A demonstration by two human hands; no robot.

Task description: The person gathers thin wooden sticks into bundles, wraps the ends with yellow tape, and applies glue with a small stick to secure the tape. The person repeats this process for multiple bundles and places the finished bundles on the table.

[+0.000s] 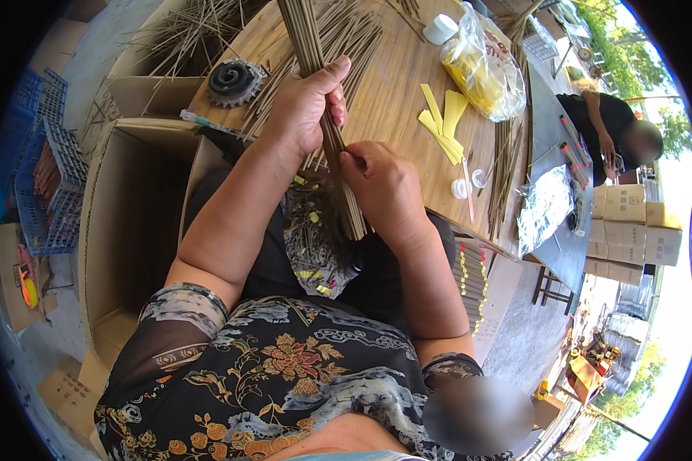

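Note:
A long bundle of thin brown sticks (337, 165) slants from the top of the view down toward my lap. My left hand (304, 107) is wrapped round its upper part, thumb laid across the front. Lower down, my right hand (388, 192) is closed with its fingertips at the bundle's right side; what exactly lies between them is partly hidden. More loose sticks (357, 46) lie spread on the wooden table (400, 92) behind the bundle. Yellow paper strips (446, 119) lie on the table to the right of my hands.
A clear plastic bag (484, 73) with yellow contents, a white cup (440, 29) and a black coiled object (234, 81) stand on the table. Cardboard boxes (131, 230) and blue crates (50, 177) are at left. Another person (600, 127) works at the far right.

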